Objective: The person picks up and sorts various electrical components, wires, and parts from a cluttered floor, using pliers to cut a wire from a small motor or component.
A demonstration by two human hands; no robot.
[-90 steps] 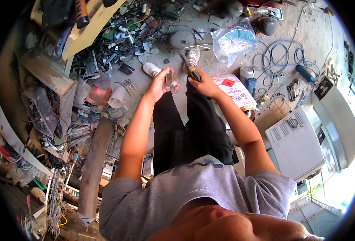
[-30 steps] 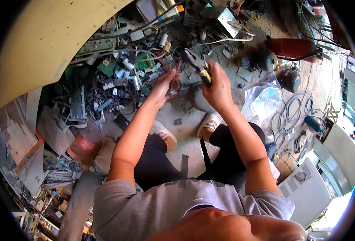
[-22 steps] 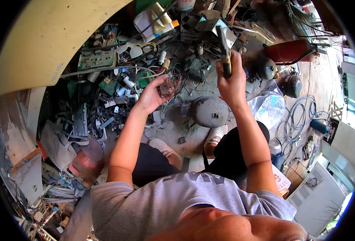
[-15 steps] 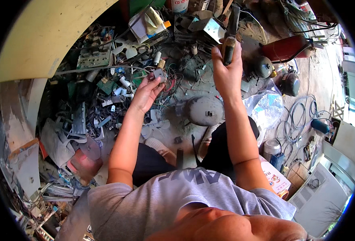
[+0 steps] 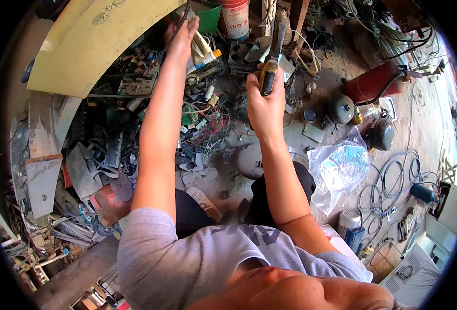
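Note:
My right hand (image 5: 267,106) is closed around the yellow and black handle of a bladed tool (image 5: 276,44), whose dark flat blade points away from me. It is held up over the cluttered floor. My left hand (image 5: 182,36) reaches far forward, beside a green container (image 5: 206,18) and a bundle of pale cloth or paper (image 5: 201,49). A dark cable (image 5: 179,27) runs across the left hand. Its fingers are blurred and partly hidden, so I cannot see what they hold, if anything.
A yellow panel (image 5: 99,44) overhangs the left side. Tangled wires and scrap parts (image 5: 208,132) cover the floor between my arms. A rounded metal vessel (image 5: 250,161) lies near my knees. At right are a red cylinder (image 5: 371,82), plastic bag (image 5: 339,168) and coiled hose (image 5: 389,165).
My left hand has moved forward from above the scrap to the green container; the small grey metal piece it held is no longer visible. My right hand has shifted left and slightly nearer with the bladed tool.

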